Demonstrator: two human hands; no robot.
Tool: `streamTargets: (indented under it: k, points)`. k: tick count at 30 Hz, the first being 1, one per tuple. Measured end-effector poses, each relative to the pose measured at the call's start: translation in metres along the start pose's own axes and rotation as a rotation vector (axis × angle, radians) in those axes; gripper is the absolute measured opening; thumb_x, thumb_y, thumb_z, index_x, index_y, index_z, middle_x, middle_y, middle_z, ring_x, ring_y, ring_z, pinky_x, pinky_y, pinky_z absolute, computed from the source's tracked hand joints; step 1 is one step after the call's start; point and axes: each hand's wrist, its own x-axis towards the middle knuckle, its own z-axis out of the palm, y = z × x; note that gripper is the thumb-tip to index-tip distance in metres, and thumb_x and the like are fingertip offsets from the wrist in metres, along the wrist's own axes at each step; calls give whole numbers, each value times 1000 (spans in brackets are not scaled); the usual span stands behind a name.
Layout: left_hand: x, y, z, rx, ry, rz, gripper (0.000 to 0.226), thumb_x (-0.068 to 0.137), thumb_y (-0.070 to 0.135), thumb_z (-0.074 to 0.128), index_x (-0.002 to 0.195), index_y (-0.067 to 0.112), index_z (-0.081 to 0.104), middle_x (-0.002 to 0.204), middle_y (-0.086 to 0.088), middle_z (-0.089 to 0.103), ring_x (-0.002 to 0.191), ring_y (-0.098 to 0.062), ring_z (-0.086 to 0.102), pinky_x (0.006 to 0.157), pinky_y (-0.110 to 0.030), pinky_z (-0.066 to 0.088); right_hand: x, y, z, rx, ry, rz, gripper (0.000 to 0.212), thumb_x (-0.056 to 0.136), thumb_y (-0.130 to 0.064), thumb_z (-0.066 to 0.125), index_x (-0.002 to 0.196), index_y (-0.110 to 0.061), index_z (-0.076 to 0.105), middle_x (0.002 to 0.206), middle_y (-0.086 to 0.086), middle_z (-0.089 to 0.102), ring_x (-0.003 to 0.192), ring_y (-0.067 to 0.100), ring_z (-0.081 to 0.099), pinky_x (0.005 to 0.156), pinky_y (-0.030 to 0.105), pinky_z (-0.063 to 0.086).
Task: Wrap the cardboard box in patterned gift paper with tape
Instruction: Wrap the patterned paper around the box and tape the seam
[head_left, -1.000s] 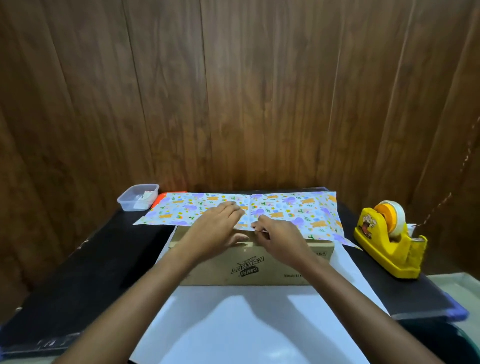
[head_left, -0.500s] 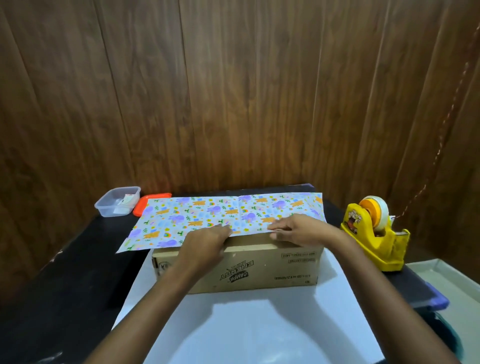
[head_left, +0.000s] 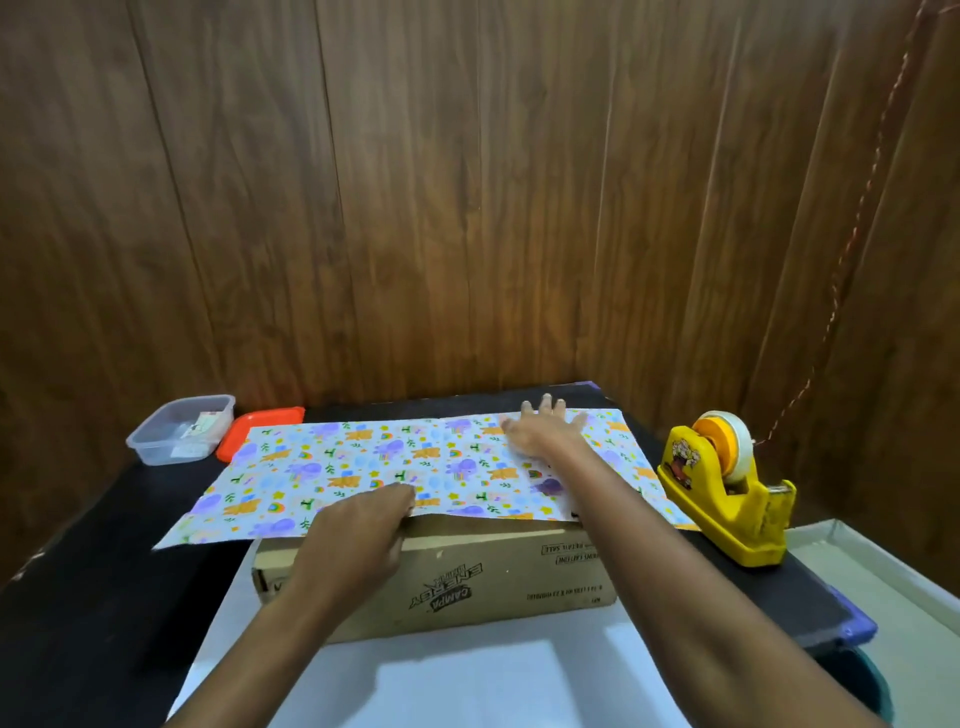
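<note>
The cardboard box (head_left: 467, 577) lies on the tabletop (head_left: 93, 571) directly ahead, its long axis running left to right, printed side facing the person. Thin, glossy patterned gift paper (head_left: 363, 467) drapes flat over its top. The left hand (head_left: 358, 535) presses the paper's near edge, fingers together; the right hand (head_left: 543, 434) lies spread flat at the far edge. A yellow plastic tape dispenser (head_left: 727, 499) stands nearer the right hand.
</note>
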Motion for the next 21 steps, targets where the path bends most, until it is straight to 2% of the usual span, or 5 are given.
streamTargets:
  k: [6, 8, 12, 15, 21]
  points:
    - [6, 15, -13, 43, 36, 43, 7, 60, 18, 61, 62, 17, 54, 47, 4, 54, 38, -18, 53, 37, -20, 21, -2, -14, -1, -73, -104, -160, 54, 101, -39, 20, 152, -27, 5, 159, -1, -11, 146, 25, -11, 114, 56, -4]
    - [11, 26, -16, 109, 30, 65, 33, 42, 13, 79, 55, 18, 49, 41, 3, 49, 33, -18, 49, 38, -17, 15, -18, -29, -4, -15, -188, -273, 53, 101, -43, 20, 151, -28, 8, 159, -1, 2, 146, 22, 4, 115, 55, 0]
    - [15, 29, -15, 128, 58, 22, 38, 39, 14, 84, 54, 18, 50, 41, -1, 51, 33, -20, 49, 32, -17, 22, -71, -42, -25, 380, -429, -466, 58, 94, -58, 33, 143, -28, 37, 122, -18, 47, 90, 1, 48, 107, 31, 30]
    - [11, 26, -19, 47, 122, -24, 12, 58, 20, 71, 62, 20, 60, 48, 1, 58, 40, -22, 55, 34, -19, 28, -98, -35, -38, 248, -519, -609, 56, 87, -48, 59, 138, -33, 43, 129, -20, 51, 115, 4, 48, 105, 29, 34]
    - [-23, 37, -21, -38, 415, -31, 22, 83, 27, 54, 96, 10, 60, 102, -7, 62, 97, -26, 56, 87, -34, 42, -111, -46, -18, -10, -102, -681, 31, 88, -3, 46, 105, -15, 69, 93, -1, 67, 88, 18, 55, 73, 27, 40]
